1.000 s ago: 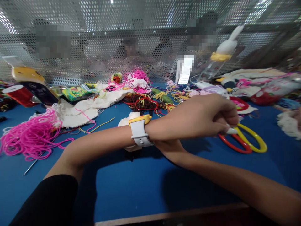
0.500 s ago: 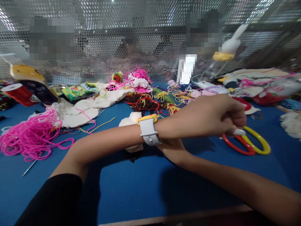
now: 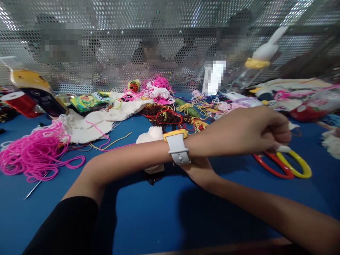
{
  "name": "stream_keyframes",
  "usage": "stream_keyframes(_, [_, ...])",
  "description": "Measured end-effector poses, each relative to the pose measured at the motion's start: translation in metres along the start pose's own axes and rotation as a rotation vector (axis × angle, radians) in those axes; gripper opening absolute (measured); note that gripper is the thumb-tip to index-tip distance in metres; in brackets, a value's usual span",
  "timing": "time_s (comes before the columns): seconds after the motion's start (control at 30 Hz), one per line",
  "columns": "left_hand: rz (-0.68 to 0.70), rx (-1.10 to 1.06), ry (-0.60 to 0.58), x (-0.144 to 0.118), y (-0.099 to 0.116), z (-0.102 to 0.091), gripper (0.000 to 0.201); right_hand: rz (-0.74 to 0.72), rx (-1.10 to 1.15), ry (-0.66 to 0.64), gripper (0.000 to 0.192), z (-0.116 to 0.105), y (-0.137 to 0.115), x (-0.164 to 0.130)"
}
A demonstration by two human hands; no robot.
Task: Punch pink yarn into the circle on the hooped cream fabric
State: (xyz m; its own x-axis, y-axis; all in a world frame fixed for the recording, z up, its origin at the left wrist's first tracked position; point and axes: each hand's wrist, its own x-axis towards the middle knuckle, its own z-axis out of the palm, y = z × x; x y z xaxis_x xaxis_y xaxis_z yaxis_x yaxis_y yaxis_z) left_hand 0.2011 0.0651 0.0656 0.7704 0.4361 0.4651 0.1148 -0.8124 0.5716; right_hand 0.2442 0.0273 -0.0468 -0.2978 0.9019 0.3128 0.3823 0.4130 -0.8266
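Observation:
My left hand [image 3: 252, 131] reaches across to the right, its fingers curled and pinched together. A white thumbnail shows, but what the fingers hold, if anything, I cannot make out. A grey watch with a yellow case [image 3: 178, 148] is on that wrist. Scissors [image 3: 297, 164] with one red and one yellow handle lie just below the fingers. My right hand [image 3: 199, 170] is under the left wrist, its fingers hidden. Close by is a white cloth piece [image 3: 150, 136], partly covered by my left forearm. A pink strand [image 3: 119, 147] runs along behind that forearm.
A pile of pink yarn [image 3: 34, 152] and a metal needle-like rod [image 3: 33, 189] lie at left. Behind are a yellow-and-dark bottle [image 3: 37, 88], a red spool [image 3: 20, 102], frayed white cloth [image 3: 87, 127] and tangled yarns [image 3: 170, 115]. A perforated metal panel [image 3: 111, 71] stands at the back.
My left hand has moved a little to the right, still pinched. More of the pink strand shows behind the forearm. The whole view has shifted slightly.

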Motion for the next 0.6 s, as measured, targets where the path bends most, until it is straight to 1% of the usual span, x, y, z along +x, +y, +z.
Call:
stream_keyframes(0.1, [-0.082, 0.168, 0.037, -0.002, 0.003, -0.002, 0.004, 0.018, 0.057, 0.006, 0.043, 0.0, -0.003, -0.001])
stream_keyframes(0.17, [-0.148, 0.321, 0.05, -0.01, 0.007, -0.009, 0.017, 0.029, 0.098, 0.006, 0.039, -0.001, -0.008, -0.001])
stream_keyframes(0.27, [-0.237, 0.583, 0.03, -0.035, 0.008, -0.033, 0.031, 0.026, 0.165, -0.023, 0.024, -0.002, -0.018, 0.0])
stream_keyframes(0.3, [-0.294, 0.624, -0.017, -0.047, 0.006, -0.043, 0.031, 0.023, 0.185, -0.024, 0.019, -0.002, -0.02, 0.0])
stream_keyframes(0.33, [-0.337, 0.637, -0.081, -0.061, 0.002, -0.054, 0.034, 0.019, 0.201, -0.02, 0.015, -0.002, -0.022, 0.0])
stream_keyframes(0.37, [-0.345, 0.612, -0.108, -0.077, -0.004, -0.064, 0.041, 0.012, 0.212, -0.013, 0.012, -0.002, -0.023, 0.0])
stream_keyframes(0.4, [-0.353, 0.552, -0.151, -0.094, -0.011, -0.074, 0.052, 0.003, 0.216, -0.001, 0.01, -0.002, -0.023, 0.0])
stream_keyframes(0.47, [-0.407, 0.415, -0.292, -0.128, -0.026, -0.087, 0.079, -0.021, 0.197, 0.021, 0.008, -0.002, -0.021, -0.001])
stream_keyframes(0.5, [-0.408, 0.367, -0.349, -0.144, -0.032, -0.09, 0.092, -0.043, 0.179, 0.026, 0.007, -0.001, -0.02, -0.002])
stream_keyframes(0.57, [-0.408, 0.281, -0.506, -0.172, -0.042, -0.09, 0.107, -0.088, 0.137, 0.03, 0.004, -0.002, -0.017, -0.002])
stream_keyframes(0.6, [-0.397, 0.265, -0.52, -0.182, -0.044, -0.087, 0.11, -0.111, 0.122, 0.032, 0.003, -0.002, -0.016, -0.003])
